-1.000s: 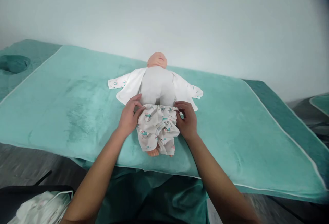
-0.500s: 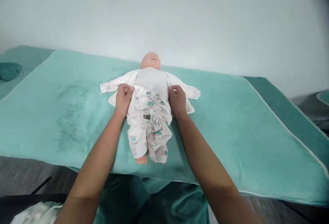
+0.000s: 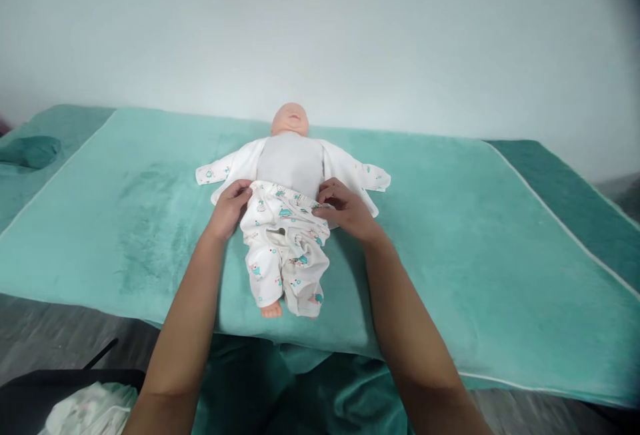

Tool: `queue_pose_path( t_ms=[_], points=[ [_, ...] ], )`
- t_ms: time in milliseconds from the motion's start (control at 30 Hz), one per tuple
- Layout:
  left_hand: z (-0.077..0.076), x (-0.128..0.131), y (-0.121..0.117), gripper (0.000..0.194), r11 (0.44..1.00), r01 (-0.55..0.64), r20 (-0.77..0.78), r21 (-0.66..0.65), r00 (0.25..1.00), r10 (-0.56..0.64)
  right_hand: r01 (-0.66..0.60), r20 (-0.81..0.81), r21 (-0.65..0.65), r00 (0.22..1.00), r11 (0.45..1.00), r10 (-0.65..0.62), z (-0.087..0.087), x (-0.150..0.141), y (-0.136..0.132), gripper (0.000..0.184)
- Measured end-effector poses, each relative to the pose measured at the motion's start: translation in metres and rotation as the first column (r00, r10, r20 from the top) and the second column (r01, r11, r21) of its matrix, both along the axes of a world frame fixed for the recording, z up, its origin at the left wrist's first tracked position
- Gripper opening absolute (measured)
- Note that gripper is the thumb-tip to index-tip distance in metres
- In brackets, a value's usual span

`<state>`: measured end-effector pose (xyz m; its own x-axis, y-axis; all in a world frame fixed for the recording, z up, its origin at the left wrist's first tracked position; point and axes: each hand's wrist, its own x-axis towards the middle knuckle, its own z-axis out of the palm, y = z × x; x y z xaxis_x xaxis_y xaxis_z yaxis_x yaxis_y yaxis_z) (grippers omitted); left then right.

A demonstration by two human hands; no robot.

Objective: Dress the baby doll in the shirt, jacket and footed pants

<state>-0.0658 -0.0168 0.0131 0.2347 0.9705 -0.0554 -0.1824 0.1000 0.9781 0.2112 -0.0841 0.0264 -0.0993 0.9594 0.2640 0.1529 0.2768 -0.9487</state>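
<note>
Holding pants [image 3: 287, 214], doll [image 3: 290, 158] inside; jacket [image 3: 345, 167] open

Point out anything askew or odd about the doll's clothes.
The pants sit askew: the waistband slants lower toward the right hand, and the leg on that side is bunched. A gap shows at the crotch, perhaps by design. The top lies open.
</note>
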Motion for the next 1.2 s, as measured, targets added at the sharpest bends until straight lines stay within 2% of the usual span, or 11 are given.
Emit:
queue_pose_path(
  t_ms=[200, 367, 500, 567, 733, 800, 867, 967, 1100, 1200],
  points=[
    [-0.003, -0.014, -0.013, 0.036, 0.989, 0.149, -0.069, 0.006, 0.987, -0.148, 0.015, -0.053, -0.055, 0.998, 0.998, -0.018, -0.010, 0.003, -0.003, 0.032],
    [0.000, -0.020, -0.014, 0.033, 0.964, 0.258, -0.053, -0.069, 0.964, -0.262, 0.123, -0.205, -0.269, 0.962, 0.955, -0.182, -0.024, -0.001, -0.001, 0.038],
    [-0.001, -0.020, -0.013, 0.029, 0.956, 0.282, -0.082, -0.075, 0.954, -0.288, 0.182, -0.201, -0.300, 0.948, 0.936, -0.248, -0.024, -0.004, -0.001, 0.042],
    [-0.002, -0.020, -0.013, 0.031, 0.958, 0.278, -0.082, -0.064, 0.956, -0.283, 0.165, -0.143, -0.278, 0.967, 0.946, -0.211, -0.020, 0.000, -0.003, 0.039],
    [-0.003, -0.021, -0.014, 0.034, 0.961, 0.269, -0.073, -0.056, 0.959, -0.273, -0.038, -0.078, -0.230, 0.997, 0.972, 0.021, -0.014, 0.011, -0.007, 0.033],
    [-0.002, -0.021, -0.015, 0.034, 0.961, 0.269, -0.072, -0.058, 0.959, -0.273, -0.010, -0.065, -0.157, 0.998, 0.987, 0.000, -0.015, 0.010, -0.006, 0.031],
    [-0.001, -0.018, -0.015, 0.035, 0.964, 0.260, -0.060, -0.061, 0.963, -0.263, 0.101, -0.040, -0.074, 0.994, 0.992, -0.104, -0.017, 0.005, -0.004, 0.027],
    [-0.001, -0.011, -0.019, 0.036, 0.977, 0.207, -0.018, -0.051, 0.978, -0.208, 0.258, -0.010, -0.014, 0.966, 0.966, -0.258, -0.021, -0.004, 0.000, 0.020],
    [-0.001, 0.004, -0.023, 0.036, 0.997, 0.071, 0.040, -0.032, 0.997, -0.070, 0.307, -0.088, 0.030, 0.949, 0.951, -0.304, -0.024, -0.010, 0.005, 0.017],
    [0.000, 0.016, -0.018, 0.036, 0.996, -0.070, 0.064, -0.048, 0.995, 0.073, 0.401, -0.178, 0.025, 0.903, 0.916, -0.391, -0.022, -0.012, 0.013, 0.018]
  ],
)
